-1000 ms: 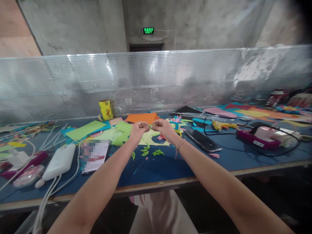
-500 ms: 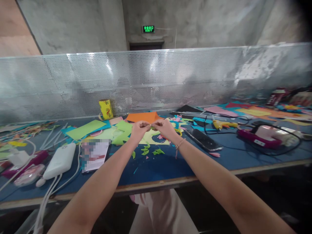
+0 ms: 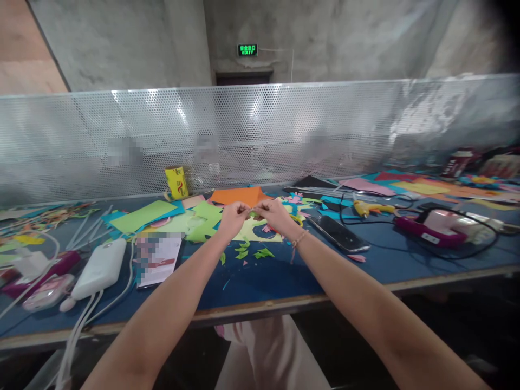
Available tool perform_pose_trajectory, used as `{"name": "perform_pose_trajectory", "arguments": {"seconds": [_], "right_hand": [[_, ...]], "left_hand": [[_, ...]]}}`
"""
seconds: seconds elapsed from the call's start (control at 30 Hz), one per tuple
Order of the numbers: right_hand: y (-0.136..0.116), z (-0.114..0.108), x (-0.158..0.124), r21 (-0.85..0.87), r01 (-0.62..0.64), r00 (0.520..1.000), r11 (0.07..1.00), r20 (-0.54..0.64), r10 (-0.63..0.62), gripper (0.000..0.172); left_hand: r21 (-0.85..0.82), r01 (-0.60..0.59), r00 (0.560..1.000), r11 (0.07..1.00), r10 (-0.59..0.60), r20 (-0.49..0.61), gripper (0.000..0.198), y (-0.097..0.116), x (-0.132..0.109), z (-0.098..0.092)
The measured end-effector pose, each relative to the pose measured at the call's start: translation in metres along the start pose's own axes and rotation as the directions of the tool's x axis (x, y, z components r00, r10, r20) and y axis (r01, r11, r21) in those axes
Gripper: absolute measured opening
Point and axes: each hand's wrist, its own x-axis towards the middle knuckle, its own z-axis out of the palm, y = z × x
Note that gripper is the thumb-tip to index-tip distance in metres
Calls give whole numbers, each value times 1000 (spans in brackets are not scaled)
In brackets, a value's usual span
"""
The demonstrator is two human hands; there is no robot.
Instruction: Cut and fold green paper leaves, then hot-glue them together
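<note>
Our left hand (image 3: 232, 216) and right hand (image 3: 275, 213) meet above green scraps (image 3: 247, 251); fingers pinch tiny green strip (image 3: 252, 209) on both ends over worktop (image 3: 264, 281).

A very small green paper piece (image 3: 252, 209) is pinched between the fingertips of the left hand (image 3: 232, 215) and the right hand (image 3: 273, 212). It is thin and narrow, mostly hidden by the fingers, so its exact shape cannot be told. It is held above the blue table, over the pale yellow-green sheet (image 3: 254, 232).
</note>
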Motion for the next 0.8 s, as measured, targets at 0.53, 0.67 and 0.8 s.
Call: {"name": "perform_pose_trajectory", "arguments": {"seconds": [0.53,0.67,0.8], "right_hand": [[-2,-10,-4,-293,260,963,920,2,-271,16],[-2,-8,-3,-188,174,983,967,-34,-183,14],[1,-6,-1,-66,121,991,991,-54,-124,11]], "left_hand": [[-473,228,965,851,-261,-3,29,-4,1,-1],[-505,212,971,837,-240,10,34,-3,1,1],[-481,195,979,855,-202,39,34,-3,0,3]]}}
